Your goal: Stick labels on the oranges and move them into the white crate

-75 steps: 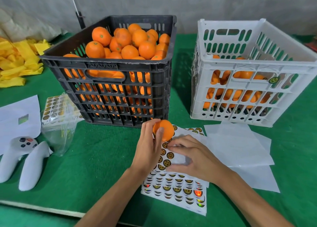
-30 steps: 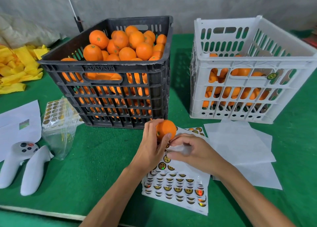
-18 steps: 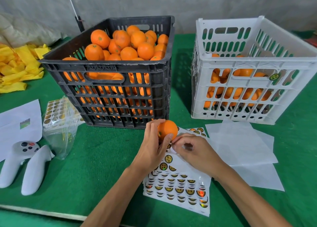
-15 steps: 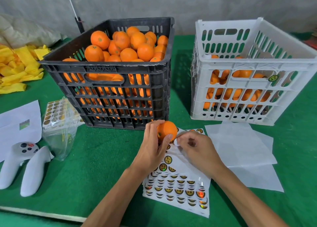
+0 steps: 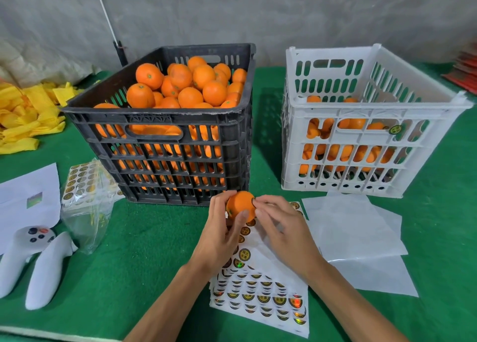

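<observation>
Low in the centre of the frame, the left hand [image 5: 219,234] has its grip clamped round an orange [image 5: 240,205], thumb across the front. The right hand [image 5: 280,227] pinches a label [image 5: 253,201] against the fruit's right edge — only a dark sliver of it shows. Both hover over the sticker sheets [image 5: 260,294] on the green counter [image 5: 144,251], in front of the black crate [image 5: 165,149] piled with fruit; the white crate [image 5: 361,145], part filled, stands at right. The risk, as I judge it: the label is seated on a curved edge, so it may crease or lift and cling to the fingertip when the pinch lets go — or the orange could slip and roll.
</observation>
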Motion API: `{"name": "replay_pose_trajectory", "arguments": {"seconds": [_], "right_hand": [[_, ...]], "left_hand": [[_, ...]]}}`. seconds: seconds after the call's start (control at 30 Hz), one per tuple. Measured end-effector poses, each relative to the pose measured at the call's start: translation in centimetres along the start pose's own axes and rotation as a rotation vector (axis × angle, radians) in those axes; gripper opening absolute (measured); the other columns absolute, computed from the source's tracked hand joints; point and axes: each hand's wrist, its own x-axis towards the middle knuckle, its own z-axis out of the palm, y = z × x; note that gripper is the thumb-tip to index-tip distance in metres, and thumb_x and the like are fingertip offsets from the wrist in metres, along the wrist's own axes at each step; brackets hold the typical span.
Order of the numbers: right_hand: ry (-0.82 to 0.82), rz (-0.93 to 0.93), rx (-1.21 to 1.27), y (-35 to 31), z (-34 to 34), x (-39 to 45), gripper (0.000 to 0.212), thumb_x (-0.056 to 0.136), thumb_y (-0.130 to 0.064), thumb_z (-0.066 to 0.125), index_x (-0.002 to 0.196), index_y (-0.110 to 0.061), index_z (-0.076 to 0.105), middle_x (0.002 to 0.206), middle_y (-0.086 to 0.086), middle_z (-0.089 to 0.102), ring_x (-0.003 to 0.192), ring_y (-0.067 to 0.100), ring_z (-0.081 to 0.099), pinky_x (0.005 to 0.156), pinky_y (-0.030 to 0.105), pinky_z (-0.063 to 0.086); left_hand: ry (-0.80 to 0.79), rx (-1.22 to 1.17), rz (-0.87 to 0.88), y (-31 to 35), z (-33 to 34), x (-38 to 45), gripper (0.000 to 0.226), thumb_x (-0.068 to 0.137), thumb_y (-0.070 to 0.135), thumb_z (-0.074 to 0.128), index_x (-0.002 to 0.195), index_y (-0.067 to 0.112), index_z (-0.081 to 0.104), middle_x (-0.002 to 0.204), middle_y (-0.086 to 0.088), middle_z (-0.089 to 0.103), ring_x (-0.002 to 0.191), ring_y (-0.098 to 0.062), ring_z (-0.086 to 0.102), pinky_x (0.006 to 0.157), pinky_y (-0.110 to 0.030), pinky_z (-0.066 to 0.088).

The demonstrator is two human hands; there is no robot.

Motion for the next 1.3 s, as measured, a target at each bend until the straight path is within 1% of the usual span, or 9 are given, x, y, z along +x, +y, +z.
{"name": "replay_pose_trajectory", "arguments": {"seconds": [0.07, 0.2, 0.4, 0.47, 0.6, 0.73, 0.9, 1.07, 1.3], "right_hand": [[-0.004, -0.092, -0.209, -0.3, 0.1, -0.5, 0.044, 0.102, -0.031, 0.061, 0.145, -0.022, 0.058, 0.148, -0.019, 0.049, 0.136, 0.002, 0.046, 0.110, 0.031, 0.045], [0.141, -0.258, -0.456, -2.1, 0.1, -0.3, 0.064, 0.090, -0.026, 0.078, 0.147, -0.010, 0.053, 0.154, 0.000, 0.049, 0.139, 0.015, 0.049, 0.112, 0.036, 0.046], [0.543, -0.484, -0.551, -5.7, -5.2, 4.0, 0.059, 0.102, -0.037, 0.062, 0.149, -0.005, 0.045, 0.155, 0.012, 0.047, 0.143, 0.022, 0.045, 0.119, 0.031, 0.033], [0.635, -0.489, -0.584, -7.2, -8.2, 6.6, 0.056, 0.104, -0.035, 0.057, 0.149, -0.004, 0.045, 0.155, 0.013, 0.046, 0.143, 0.025, 0.045, 0.119, 0.033, 0.032], [0.753, -0.396, -0.707, -8.6, -13.6, 11.1, 0.054, 0.106, -0.030, 0.054, 0.152, -0.003, 0.042, 0.160, 0.013, 0.040, 0.149, 0.029, 0.036, 0.121, 0.041, 0.031], [0.653, -0.329, -0.883, -7.4, -15.7, 13.6, 0.039, 0.099, -0.016, 0.065, 0.137, -0.006, 0.062, 0.158, 0.015, 0.042, 0.149, 0.034, 0.036, 0.120, 0.053, 0.031], [0.448, -0.232, -0.917, -5.0, -12.9, 14.3, 0.044, 0.105, -0.041, 0.046, 0.116, -0.010, 0.075, 0.129, 0.011, 0.069, 0.119, 0.028, 0.062, 0.108, 0.043, 0.039], [0.545, -0.193, -0.994, -4.3, -10.9, 14.9, 0.052, 0.098, -0.050, 0.046, 0.104, -0.007, 0.075, 0.097, 0.011, 0.074, 0.092, 0.031, 0.062, 0.093, 0.045, 0.042], [0.612, -0.164, -1.003, -4.1, -10.2, 15.1, 0.044, 0.094, -0.046, 0.054, 0.099, -0.005, 0.071, 0.093, 0.013, 0.070, 0.088, 0.032, 0.057, 0.091, 0.047, 0.041]], "left_hand": [[0.027, -0.052, -0.025, 0.2, -0.1, 0.0, 0.043, 0.104, 0.056, 0.054, 0.143, 0.043, 0.041, 0.134, 0.014, 0.046, 0.121, -0.008, 0.058, 0.091, -0.023, 0.056], [0.129, -0.173, -0.022, 2.9, 0.2, 0.6, 0.042, 0.103, 0.039, 0.064, 0.142, 0.034, 0.050, 0.135, 0.009, 0.054, 0.123, -0.010, 0.060, 0.090, -0.033, 0.061], [0.163, -0.371, 0.117, 12.4, 0.9, 5.5, 0.045, 0.092, 0.052, 0.074, 0.135, 0.048, 0.061, 0.134, 0.004, 0.068, 0.122, -0.016, 0.067, 0.090, -0.025, 0.060], [0.126, -0.329, 0.175, 16.1, 1.4, 8.8, 0.046, 0.094, 0.048, 0.070, 0.138, 0.051, 0.057, 0.142, 0.005, 0.063, 0.128, -0.009, 0.063, 0.100, -0.029, 0.057], [-0.075, -0.100, 0.336, 21.5, 1.4, 15.0, 0.055, 0.108, 0.032, 0.054, 0.159, 0.023, 0.038, 0.158, 0.001, 0.048, 0.143, -0.009, 0.048, 0.120, -0.038, 0.041], [-0.037, 0.324, 0.441, 22.2, -1.2, 18.7, 0.049, 0.110, 0.030, 0.048, 0.157, 0.018, 0.041, 0.158, 0.001, 0.046, 0.146, -0.011, 0.041, 0.122, -0.031, 0.034], [-0.010, 0.643, 0.130, 18.0, -7.5, 21.8, 0.035, 0.108, 0.024, 0.050, 0.136, 0.004, 0.056, 0.134, -0.020, 0.061, 0.129, -0.040, 0.055, 0.101, -0.043, 0.046], [-0.256, 0.823, -0.379, 12.3, -15.1, 24.4, 0.062, 0.102, 0.043, 0.061, 0.155, 0.018, 0.042, 0.157, -0.012, 0.047, 0.139, -0.033, 0.049, 0.112, -0.040, 0.043], [-0.552, 0.961, -0.499, 9.0, -15.9, 27.8, 0.091, 0.090, 0.061, 0.070, 0.162, 0.043, 0.018, 0.172, -0.004, 0.018, 0.150, -0.038, 0.034, 0.117, -0.058, 0.038]]}}
